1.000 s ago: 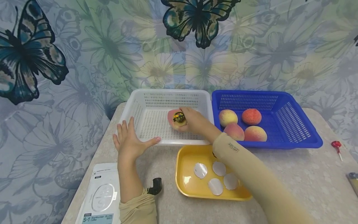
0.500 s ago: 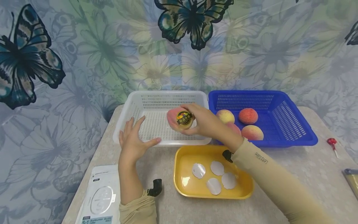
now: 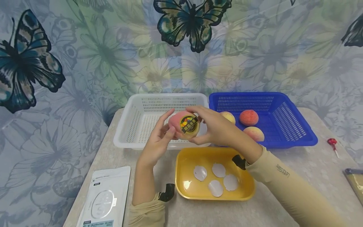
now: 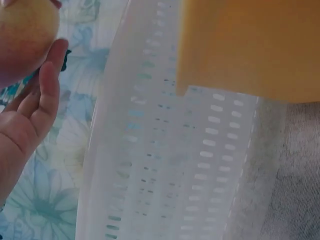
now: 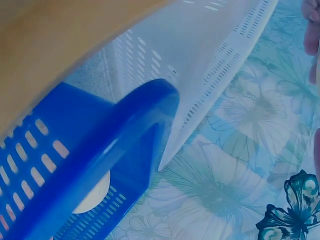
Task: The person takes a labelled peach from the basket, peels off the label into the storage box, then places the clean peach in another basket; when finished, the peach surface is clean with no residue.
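The bench (image 3: pixel 283 176), speckled grey, is backed by a butterfly-and-flower curtain (image 3: pixel 85 53). At its far side a blue basket (image 3: pixel 286 121) is set just beside a white basket (image 3: pixel 133 123), their rims touching or nearly so. Three peaches (image 3: pixel 248 117) are seen in the blue basket, one partly hidden behind the right hand. In front of both baskets a yellow tray (image 3: pixel 184 176) is placed, with four white round backing discs (image 3: pixel 200 172) lying in it. A white pouch (image 3: pixel 106 198) lies at the near left edge; its small print cannot be read. A small red item (image 3: pixel 331 142) lies well apart at the far right.

A stickered peach (image 3: pixel 184 125) is held in the air above the near rim of the white basket, between both hands. The right hand (image 3: pixel 218 130) is curled round its right side in a firm grip. The left hand (image 3: pixel 157 142) has its fingertips (image 4: pixel 52 65) touching the left side, fingers fairly straight. The sticker (image 3: pixel 188 124) is round, black and yellow; its lettering is too small to read. "Let's Slim" is printed on the right sleeve (image 3: pixel 283 171).
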A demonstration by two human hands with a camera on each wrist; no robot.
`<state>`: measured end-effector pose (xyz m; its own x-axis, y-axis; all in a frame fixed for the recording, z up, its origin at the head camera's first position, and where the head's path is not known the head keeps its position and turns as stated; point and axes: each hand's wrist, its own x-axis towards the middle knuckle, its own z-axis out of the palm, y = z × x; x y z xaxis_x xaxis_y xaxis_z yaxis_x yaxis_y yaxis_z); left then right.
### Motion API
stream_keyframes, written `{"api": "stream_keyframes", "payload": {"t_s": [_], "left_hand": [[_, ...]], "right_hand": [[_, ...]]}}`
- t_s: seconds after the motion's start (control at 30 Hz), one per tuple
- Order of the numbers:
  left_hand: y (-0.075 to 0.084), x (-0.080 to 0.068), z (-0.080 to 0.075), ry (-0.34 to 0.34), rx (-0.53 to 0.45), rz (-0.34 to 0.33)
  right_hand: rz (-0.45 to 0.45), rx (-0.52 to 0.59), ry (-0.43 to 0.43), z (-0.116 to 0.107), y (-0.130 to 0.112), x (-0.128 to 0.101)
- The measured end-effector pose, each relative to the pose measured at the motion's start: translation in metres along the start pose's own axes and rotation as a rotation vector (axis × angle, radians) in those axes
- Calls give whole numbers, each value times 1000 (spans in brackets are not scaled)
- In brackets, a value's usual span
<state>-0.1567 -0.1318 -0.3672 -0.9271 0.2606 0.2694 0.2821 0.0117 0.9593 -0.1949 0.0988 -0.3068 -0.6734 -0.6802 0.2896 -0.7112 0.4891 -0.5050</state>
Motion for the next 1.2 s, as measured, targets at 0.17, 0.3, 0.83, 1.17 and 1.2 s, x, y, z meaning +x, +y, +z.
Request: {"api": "stream_keyframes", "payload": {"t_s": [0.17, 0.3, 0.83, 1.17, 1.2], "left_hand": [[0, 1, 2, -55, -43, 1], [2, 0, 2, -52, -53, -3], [9, -2, 3, 11, -10, -11], [12, -3, 4, 75, 2, 11], [13, -3, 4, 79, 5, 10]], "right_hand": [[-19, 51, 0, -1, -1, -2], [-13, 80, 2, -1, 0, -6], [-29, 225, 187, 0, 0, -25], [94, 236, 194, 5, -3, -34], [95, 231, 194, 6, -3, -34]]}}
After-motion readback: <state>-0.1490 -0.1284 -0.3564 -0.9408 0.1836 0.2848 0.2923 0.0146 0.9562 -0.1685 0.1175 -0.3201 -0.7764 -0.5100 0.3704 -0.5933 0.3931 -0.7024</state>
